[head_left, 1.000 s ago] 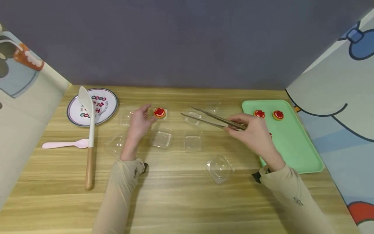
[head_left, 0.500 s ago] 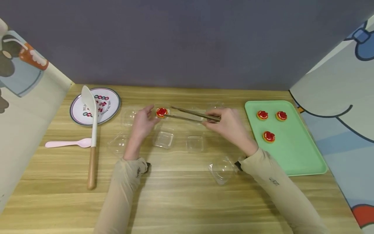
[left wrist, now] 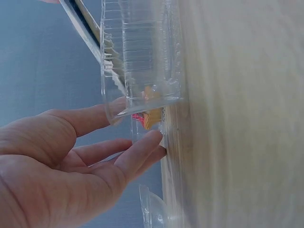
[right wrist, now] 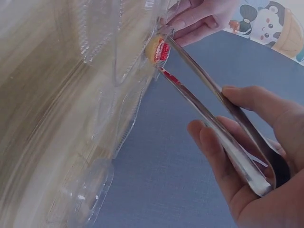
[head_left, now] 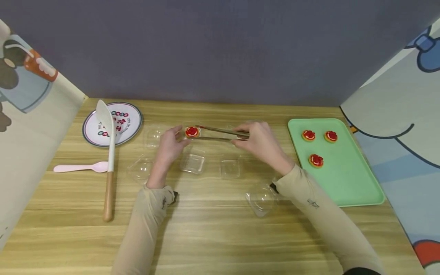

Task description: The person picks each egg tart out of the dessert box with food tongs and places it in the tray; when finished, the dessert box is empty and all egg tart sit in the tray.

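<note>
In the head view a small tart with red topping point(head_left: 192, 131) sits in a clear plastic box point(head_left: 198, 125) left of centre. My right hand point(head_left: 262, 145) grips long metal tongs point(right wrist: 204, 111) between thumb and fingers. Their spread tips stand on either side of the tart, and one tip bears a red smear in the right wrist view. At the box's left side is my left hand point(head_left: 168, 147), its thumb and fingers apart and extended. The left wrist view has those fingers point(left wrist: 137, 154) right at the box's edge, with another clear box point(left wrist: 142, 52) in front.
A green tray point(head_left: 350, 172) with three more tarts point(head_left: 316, 160) lies at right. Clear boxes point(head_left: 230, 168) and domed containers point(head_left: 262, 198) surround the hands. At left are a plate point(head_left: 133, 124), a white spatula with wooden handle point(head_left: 108, 198) and a pink spoon point(head_left: 80, 167).
My right hand has moved left from near the tray, bringing the tong tips to the tart in the box. My left hand has stayed almost in place beside that box.
</note>
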Tool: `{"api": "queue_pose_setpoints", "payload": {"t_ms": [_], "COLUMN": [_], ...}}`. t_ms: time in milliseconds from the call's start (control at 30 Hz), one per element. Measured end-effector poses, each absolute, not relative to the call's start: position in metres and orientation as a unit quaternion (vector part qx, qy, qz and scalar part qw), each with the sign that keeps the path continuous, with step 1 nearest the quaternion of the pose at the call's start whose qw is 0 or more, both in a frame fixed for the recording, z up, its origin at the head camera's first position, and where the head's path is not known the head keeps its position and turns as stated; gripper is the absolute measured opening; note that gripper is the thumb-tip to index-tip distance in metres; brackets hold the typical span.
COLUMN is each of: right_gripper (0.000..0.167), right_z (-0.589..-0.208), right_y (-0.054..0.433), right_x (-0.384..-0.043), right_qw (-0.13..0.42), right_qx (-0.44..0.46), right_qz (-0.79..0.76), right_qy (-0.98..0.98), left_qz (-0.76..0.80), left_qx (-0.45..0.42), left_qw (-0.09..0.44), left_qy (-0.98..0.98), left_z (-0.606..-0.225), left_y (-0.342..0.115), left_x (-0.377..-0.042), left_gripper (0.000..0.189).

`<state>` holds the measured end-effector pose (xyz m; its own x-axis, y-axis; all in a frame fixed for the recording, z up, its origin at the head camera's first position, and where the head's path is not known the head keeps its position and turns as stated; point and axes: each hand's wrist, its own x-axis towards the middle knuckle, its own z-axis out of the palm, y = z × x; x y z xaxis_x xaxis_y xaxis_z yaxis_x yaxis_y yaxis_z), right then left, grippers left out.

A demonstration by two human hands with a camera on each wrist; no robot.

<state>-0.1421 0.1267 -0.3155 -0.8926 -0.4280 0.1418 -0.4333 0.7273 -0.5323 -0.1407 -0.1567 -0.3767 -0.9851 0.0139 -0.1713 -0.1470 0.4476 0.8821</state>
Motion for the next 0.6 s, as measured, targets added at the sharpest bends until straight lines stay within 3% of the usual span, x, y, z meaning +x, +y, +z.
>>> {"api": "queue_pose_setpoints", "payload": {"t_ms": [600], "right_gripper": [0.030], "right_z": [-0.3170], "right_y": [0.1173], "right_x": [-0.1506], "right_qw": [0.001], "right_qx": [0.294], "right_qz": [0.270], "right_qy": [-0.917], "left_qz": [0.523], "left_qx": [-0.026], "left_qw": [0.078], "left_qy": [0.849], "left_z": [-0.3792], "left_y": [-0.1600], "left_x": [-0.1463], "left_gripper": [0.068]}}
